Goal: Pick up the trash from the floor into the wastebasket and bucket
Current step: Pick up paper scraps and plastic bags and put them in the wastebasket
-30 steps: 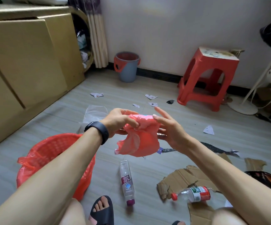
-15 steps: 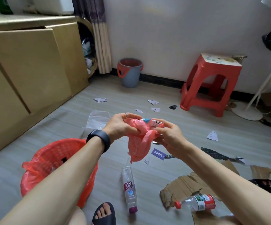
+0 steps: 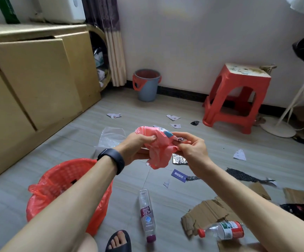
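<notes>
Gripping with the left hand (image 3: 136, 148) and pinching with the right hand (image 3: 191, 151) a crumpled pink plastic bag (image 3: 158, 155), held aloft between them, probably to ball it up small before dropping (or to tug it open, hard to tell). Parked close under the left forearm for an easy drop: red wastebasket (image 3: 60, 179) with its liner; well apart against the wall, grey bucket (image 3: 146, 88). Yet to be gathered from the floor: soda bottle (image 3: 147, 215), red-capped bottle (image 3: 222, 230), torn cardboard (image 3: 205, 211), paper scraps (image 3: 239, 155).

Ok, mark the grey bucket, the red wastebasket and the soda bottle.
grey bucket (image 3: 147, 90): head view, front wall.
red wastebasket (image 3: 69, 171): head view, far inner wall.
soda bottle (image 3: 146, 213): head view, on its label.
</notes>
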The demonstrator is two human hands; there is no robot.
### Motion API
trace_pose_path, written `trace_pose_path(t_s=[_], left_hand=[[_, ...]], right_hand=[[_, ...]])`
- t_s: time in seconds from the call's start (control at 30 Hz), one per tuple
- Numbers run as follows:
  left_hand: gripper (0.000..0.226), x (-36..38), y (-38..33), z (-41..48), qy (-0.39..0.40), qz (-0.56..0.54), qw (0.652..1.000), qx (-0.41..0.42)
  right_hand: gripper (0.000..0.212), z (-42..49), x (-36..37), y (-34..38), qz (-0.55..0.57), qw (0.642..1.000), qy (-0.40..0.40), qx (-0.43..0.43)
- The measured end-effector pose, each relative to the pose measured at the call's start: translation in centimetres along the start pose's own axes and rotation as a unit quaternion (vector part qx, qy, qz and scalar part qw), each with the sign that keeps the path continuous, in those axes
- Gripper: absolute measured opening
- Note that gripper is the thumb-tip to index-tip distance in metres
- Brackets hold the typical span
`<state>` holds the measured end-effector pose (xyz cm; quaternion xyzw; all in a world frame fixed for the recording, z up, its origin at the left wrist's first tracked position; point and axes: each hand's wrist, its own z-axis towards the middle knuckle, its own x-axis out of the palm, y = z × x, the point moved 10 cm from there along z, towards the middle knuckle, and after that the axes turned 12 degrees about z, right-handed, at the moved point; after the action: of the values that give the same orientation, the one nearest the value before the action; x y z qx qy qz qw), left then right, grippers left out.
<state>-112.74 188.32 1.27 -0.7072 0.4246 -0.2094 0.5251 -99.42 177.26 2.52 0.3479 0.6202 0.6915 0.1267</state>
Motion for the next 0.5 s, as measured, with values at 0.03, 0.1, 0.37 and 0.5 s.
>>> trace_pose_path(t_s=[0.03, 0.1, 0.37, 0.5], left_hand=[[0.011, -0.3, 0.1, 0.0, -0.02, -0.005, 1.0, -0.009], [0.013, -0.9, 0.3, 0.0, -0.056, -0.005, 0.998, -0.027], [0.022, -1.7, -0.1, -1.1, -0.07, -0.038, 0.995, -0.057], [0.016, -3.8, -0.1, -1.5, -0.082, 0.002, 0.997, -0.015]], right_hand=[[0.039, -0.1, 0.1, 0.1, -0.039, 0.999, 0.004, -0.027], [0.052, -0.4, 0.6, 0.8, -0.156, 0.982, 0.008, -0.105], [0.04, -3.8, 6.1, 3.2, -0.474, 0.776, 0.065, -0.411], [0.062, -4.1, 7.8, 0.0, -0.53, 0.736, 0.176, -0.382]])
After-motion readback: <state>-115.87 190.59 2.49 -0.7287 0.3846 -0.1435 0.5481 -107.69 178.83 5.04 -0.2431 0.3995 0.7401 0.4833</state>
